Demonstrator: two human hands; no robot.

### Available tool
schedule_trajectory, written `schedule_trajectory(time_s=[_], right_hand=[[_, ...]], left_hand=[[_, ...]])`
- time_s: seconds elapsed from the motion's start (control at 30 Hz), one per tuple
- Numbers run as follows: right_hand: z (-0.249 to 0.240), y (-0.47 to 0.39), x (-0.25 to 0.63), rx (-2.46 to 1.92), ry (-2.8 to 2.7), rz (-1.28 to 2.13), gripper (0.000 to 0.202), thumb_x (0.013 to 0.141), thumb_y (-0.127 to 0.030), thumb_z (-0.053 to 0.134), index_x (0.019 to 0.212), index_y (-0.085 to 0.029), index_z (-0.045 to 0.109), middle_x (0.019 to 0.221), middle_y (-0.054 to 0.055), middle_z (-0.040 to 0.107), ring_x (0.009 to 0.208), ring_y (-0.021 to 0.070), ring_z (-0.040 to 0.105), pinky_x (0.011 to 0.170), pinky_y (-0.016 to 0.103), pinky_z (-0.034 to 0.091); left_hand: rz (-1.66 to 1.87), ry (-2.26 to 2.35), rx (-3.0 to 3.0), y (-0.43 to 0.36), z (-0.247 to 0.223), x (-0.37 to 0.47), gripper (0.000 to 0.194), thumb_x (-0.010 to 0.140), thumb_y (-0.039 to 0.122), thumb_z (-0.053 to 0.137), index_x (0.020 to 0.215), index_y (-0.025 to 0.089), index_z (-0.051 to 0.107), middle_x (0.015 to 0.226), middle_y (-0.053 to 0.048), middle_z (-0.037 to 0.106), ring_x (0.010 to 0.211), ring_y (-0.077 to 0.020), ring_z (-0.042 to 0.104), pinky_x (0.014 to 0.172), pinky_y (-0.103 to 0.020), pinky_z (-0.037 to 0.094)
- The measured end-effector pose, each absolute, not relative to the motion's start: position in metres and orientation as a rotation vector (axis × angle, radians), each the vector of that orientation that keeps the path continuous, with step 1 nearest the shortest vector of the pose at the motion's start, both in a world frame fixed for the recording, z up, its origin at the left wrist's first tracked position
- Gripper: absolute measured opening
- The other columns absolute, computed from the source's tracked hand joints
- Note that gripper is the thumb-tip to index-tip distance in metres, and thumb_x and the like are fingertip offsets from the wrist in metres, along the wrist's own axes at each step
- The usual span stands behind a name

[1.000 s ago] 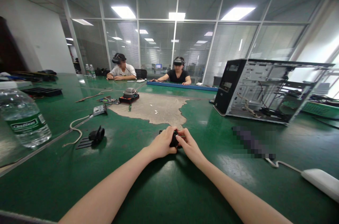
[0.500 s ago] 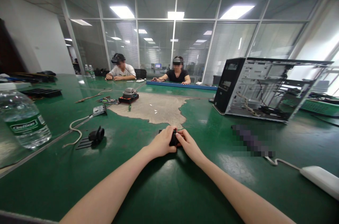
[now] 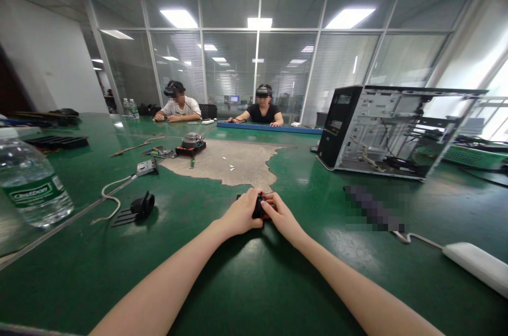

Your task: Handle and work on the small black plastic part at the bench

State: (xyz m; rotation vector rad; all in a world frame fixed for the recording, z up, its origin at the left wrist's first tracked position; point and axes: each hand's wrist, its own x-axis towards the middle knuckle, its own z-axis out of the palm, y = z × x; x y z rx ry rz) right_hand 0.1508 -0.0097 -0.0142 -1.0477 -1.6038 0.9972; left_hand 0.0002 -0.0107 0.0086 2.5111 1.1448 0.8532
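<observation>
Both hands meet at a small black object (image 3: 259, 208) just above the green table (image 3: 254, 283), near the middle of the view. My left hand (image 3: 243, 214) is wrapped over its left side, and a dark end pokes out beyond the fingers. From the right, my right hand (image 3: 279, 212) pinches it with thumb and fingertips. A bit of orange-red shows by the right fingers. Most of the object is hidden by the hands. To the left lies a black bracket-like part (image 3: 143, 203) with a round piece on it.
An open computer case (image 3: 342, 127) stands at the right, near a white power strip (image 3: 474, 264). A water bottle (image 3: 35, 188) is at the left. Beyond the hands sit a round metal-topped device (image 3: 191, 143) and a metal bracket (image 3: 146, 166). Two people sit across the table.
The whole view has shifted slightly. A little orange-red now shows beside my right fingers at the black object. Both hands keep their hold.
</observation>
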Motion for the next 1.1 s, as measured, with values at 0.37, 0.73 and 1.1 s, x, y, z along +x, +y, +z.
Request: schedule_trajectory(time_s=[0.37,0.73,1.1], right_hand=[[-0.002,-0.017,0.15,-0.975,-1.525,1.151,0.023,0.068,-0.033,0.058,0.085,-0.021,0.046,0.084,0.0,0.054,0.077,0.0133,0.054,0.07,0.029,0.045],[-0.002,-0.018,0.153,-0.958,-1.514,1.169,0.023,0.07,-0.032,0.057,0.087,-0.022,0.046,0.08,-0.001,0.055,0.077,0.0133,0.054,0.073,0.03,0.043],[0.002,-0.019,0.151,-0.967,-1.478,1.146,0.021,0.068,-0.034,0.059,0.082,-0.021,0.049,0.078,-0.001,0.055,0.073,0.0124,0.055,0.072,0.03,0.044]], left_hand=[[0.856,1.151,2.516,-0.012,0.01,0.0,0.063,0.057,0.014,0.061,0.113,0.021,0.032,0.105,-0.005,0.044,0.094,-0.0219,0.048,0.082,-0.034,0.04],[0.866,1.136,2.493,-0.012,0.011,0.001,0.063,0.058,0.014,0.061,0.114,0.021,0.031,0.107,-0.006,0.044,0.097,-0.0223,0.047,0.083,-0.035,0.039],[0.86,1.144,2.516,-0.01,0.008,0.0,0.066,0.058,0.015,0.061,0.115,0.02,0.03,0.109,-0.007,0.043,0.097,-0.023,0.047,0.083,-0.036,0.039]])
